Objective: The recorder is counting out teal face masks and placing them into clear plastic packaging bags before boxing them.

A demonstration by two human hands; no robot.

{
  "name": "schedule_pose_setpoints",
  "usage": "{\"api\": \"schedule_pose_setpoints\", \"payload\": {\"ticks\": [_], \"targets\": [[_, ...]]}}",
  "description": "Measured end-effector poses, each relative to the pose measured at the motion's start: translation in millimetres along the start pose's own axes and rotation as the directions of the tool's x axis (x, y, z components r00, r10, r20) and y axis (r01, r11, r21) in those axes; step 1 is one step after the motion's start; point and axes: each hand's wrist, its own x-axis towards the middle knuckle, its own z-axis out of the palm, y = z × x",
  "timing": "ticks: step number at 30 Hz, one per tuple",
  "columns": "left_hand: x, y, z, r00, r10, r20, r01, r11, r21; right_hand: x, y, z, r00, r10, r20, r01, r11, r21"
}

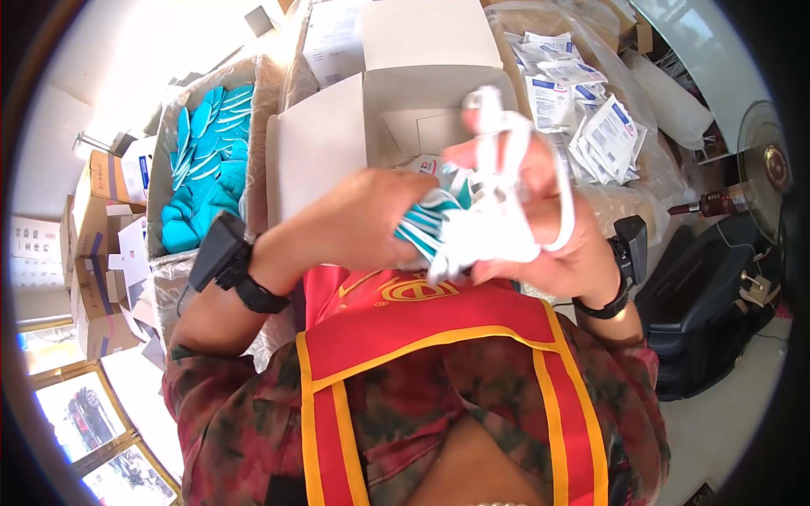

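Observation:
My left hand [363, 211] is closed round a bundle of flat teal pads with white edges [419, 229], just in front of an open white carton [319, 143]. Close beside it, my right hand [582, 240] is curled round a bunch of white elastic straps [499, 232]. These straps lie across the pads and loop up over the fingers, with one loop hanging round the right palm. Motion blurs the straps and the right fingertips. Part of a white printed packet [424, 165] shows inside the carton behind my hands.
At the left stands a plastic-lined box [260, 93] of teal oval pads [202, 126]. Another lined box at the far right holds several white packets [609, 135]. A fan [769, 160] and a black bag [700, 295] are at the right; brown cartons [93, 278] are stacked left.

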Motion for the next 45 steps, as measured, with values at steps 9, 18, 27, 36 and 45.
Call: {"api": "schedule_pose_setpoints", "payload": {"ticks": [9,18,27,36,45], "targets": [[-31,43,-18,0.971,0.221,0.091,-0.227,0.972,0.063,17,-34,-3,0.828,-0.028,0.560,-0.356,0.746,0.563],[-73,46,-68,0.966,0.185,0.182,-0.229,0.938,0.260,-15,-53,-56,0.844,0.136,0.519,-0.415,0.779,0.471],[-30,14,-82,0.955,0.187,-0.230,0.091,0.555,0.827,-38,35,-54,0.648,0.750,0.132,-0.633,0.434,0.642],[-7,37,-89,0.886,0.389,-0.253,0.035,0.489,0.872,-23,84,-65,0.715,0.697,-0.044,-0.405,0.466,0.786],[23,46,-84,0.885,0.396,-0.246,0.049,0.447,0.893,11,55,41,0.750,0.367,0.550,-0.614,0.079,0.785]]}}
